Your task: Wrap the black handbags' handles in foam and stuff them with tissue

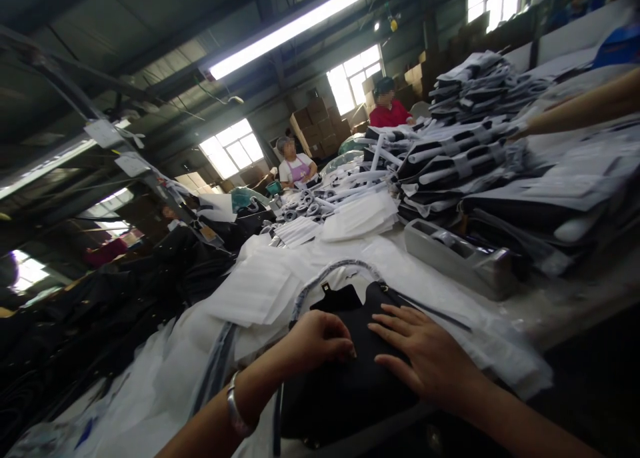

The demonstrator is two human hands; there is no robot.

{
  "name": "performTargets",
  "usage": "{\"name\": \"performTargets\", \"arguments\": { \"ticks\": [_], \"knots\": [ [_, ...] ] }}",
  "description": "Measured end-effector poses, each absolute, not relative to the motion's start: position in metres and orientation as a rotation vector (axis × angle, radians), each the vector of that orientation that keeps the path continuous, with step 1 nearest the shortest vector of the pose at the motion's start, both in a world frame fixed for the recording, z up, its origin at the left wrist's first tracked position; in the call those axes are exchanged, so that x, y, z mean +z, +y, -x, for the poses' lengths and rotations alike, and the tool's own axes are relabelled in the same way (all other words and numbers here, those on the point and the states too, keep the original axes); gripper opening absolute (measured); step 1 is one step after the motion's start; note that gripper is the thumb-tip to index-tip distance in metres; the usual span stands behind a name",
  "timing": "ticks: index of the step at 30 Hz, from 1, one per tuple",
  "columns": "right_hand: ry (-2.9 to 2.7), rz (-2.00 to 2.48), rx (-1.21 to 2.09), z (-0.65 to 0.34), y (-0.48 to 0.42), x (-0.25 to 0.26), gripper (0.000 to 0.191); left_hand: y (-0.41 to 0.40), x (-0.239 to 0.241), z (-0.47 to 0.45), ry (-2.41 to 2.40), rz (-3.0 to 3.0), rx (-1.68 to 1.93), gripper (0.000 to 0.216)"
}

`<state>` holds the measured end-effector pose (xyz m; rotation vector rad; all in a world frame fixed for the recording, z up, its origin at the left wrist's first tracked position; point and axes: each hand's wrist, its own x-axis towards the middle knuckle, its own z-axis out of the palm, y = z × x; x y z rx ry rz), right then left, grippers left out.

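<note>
A black handbag (pixel 345 401) lies in front of me on white foam sheeting. Its handle (pixel 345 266), wrapped in clear plastic, arches at the far side, and a dark flap tab (pixel 337 298) with a small metal fitting stands up near it. My left hand (pixel 323 338) is over the bag's front, thumb and fingers pinched together. A tiny glint shows at the fingertips; what they hold, if anything, I cannot make out. Spread flat, my right hand (pixel 420 348) rests on the right part of the bag.
White foam sheets (pixel 255 288) lie left of the bag. A grey tape dispenser (pixel 457 255) stands to the right, before stacked wrapped bags (pixel 450 155). Another person's arm (pixel 585 105) reaches in from the right. Two people work farther back. Dark bags (pixel 75 325) are heaped left.
</note>
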<state>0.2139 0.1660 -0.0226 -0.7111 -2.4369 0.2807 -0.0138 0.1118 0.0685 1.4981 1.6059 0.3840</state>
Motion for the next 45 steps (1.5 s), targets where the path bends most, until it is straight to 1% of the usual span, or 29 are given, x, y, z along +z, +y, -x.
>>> {"name": "performTargets", "arguments": {
  "ticks": [5,7,10,13,16,24,27,30,32,36,40,45],
  "knots": [
    [-2.415,0.7,0.323,-0.216,0.164,-0.025,0.04,0.104,0.059,0.015,1.697,-1.749,0.414,0.014],
    [-2.404,0.681,0.357,-0.216,0.165,-0.026,0.036,0.101,0.057,0.015,1.725,-1.902,0.429,0.017],
    [-2.382,0.653,0.419,-0.215,0.166,-0.028,0.032,0.097,0.052,0.014,1.697,-2.128,0.354,0.024],
    [-2.37,0.644,0.461,-0.215,0.167,-0.03,0.031,0.096,0.045,0.015,1.617,-2.341,0.214,0.025],
    [-2.36,0.651,0.478,-0.216,0.166,-0.029,0.031,0.095,0.042,0.02,1.512,-2.514,0.087,0.031],
    [-2.368,0.668,0.505,-0.216,0.165,-0.027,0.03,0.09,0.05,0.029,1.222,-3.043,-0.114,0.031],
    [-2.374,0.674,0.529,-0.216,0.165,-0.027,0.03,0.09,0.05,0.028,1.133,-3.145,-0.149,0.032],
    [-2.396,0.675,0.545,-0.217,0.165,-0.027,0.031,0.092,0.048,0.03,1.126,-3.096,-0.217,0.033],
    [-2.397,0.679,0.553,-0.217,0.165,-0.027,0.031,0.094,0.045,0.033,1.178,-2.944,-0.208,0.035],
    [-2.39,0.681,0.573,-0.218,0.165,-0.027,0.03,0.1,0.041,0.037,1.306,-2.528,-0.02,0.034],
    [-2.387,0.688,0.584,-0.218,0.164,-0.027,0.029,0.102,0.04,0.033,1.388,-2.353,0.127,0.03],
    [-2.407,0.685,0.544,-0.218,0.164,-0.024,0.03,0.101,0.036,0.02,1.691,-1.974,0.478,0.016]
  ]
}}
